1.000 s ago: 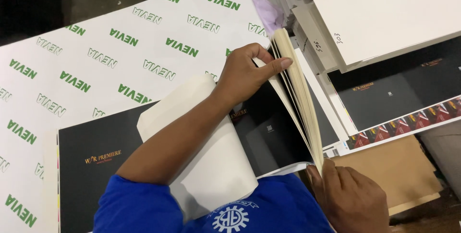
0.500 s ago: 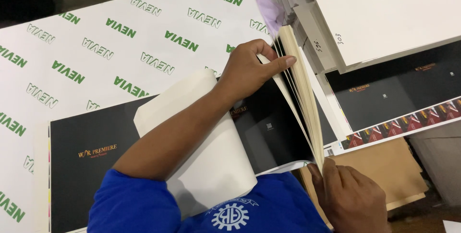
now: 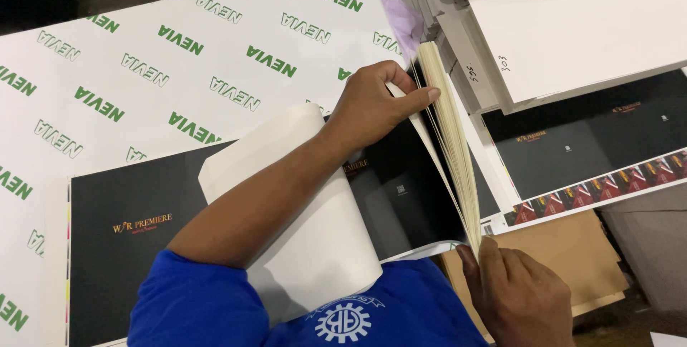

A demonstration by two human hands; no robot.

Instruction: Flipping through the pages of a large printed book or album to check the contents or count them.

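While the left hand (image 3: 376, 104) pinches the far corner of the upright paper stack (image 3: 452, 150), the right hand (image 3: 517, 297) grips its near corner. Black printed sheets (image 3: 401, 182) lie beneath the stack.

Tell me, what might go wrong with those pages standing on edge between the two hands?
The stack of cream pages stands on edge, pinched only at its ends by the left hand and right hand; a looser grip could let it fan out or topple. The white sheet under the forearm curls upward and might crease. Thin page edges sliding past fingertips could cut.
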